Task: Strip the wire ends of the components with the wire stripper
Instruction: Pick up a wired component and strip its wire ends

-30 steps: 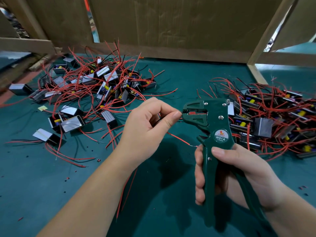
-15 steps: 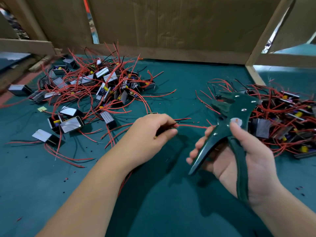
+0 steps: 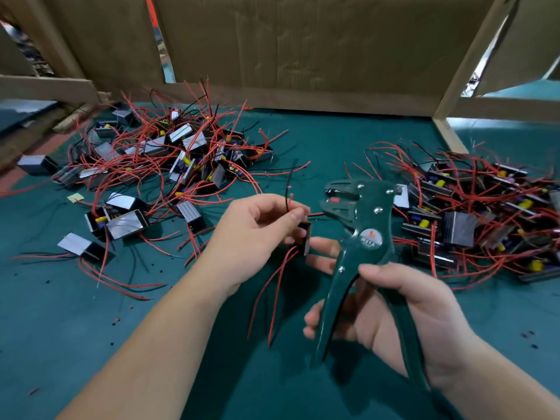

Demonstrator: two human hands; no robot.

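My right hand point(image 3: 391, 310) grips the handles of the green wire stripper point(image 3: 360, 237), its jaws pointing left at centre frame. My left hand point(image 3: 257, 234) holds a small black component point(image 3: 304, 237) and pinches its red and black wires. One red wire point(image 3: 315, 214) runs from my left fingertips into the stripper's jaws. More red leads point(image 3: 272, 298) hang down from the component below my left hand.
A heap of components with red wires point(image 3: 169, 159) lies at the back left of the green mat point(image 3: 75, 313). A second heap point(image 3: 472, 219) lies at the right. Cardboard walls point(image 3: 303, 56) and a wooden post point(image 3: 448, 134) close off the back. Small insulation bits dot the mat.
The stripper has swung back from the right and its jaws now meet the wire at my left fingertips. My left hand has lifted, and the component now shows in it.
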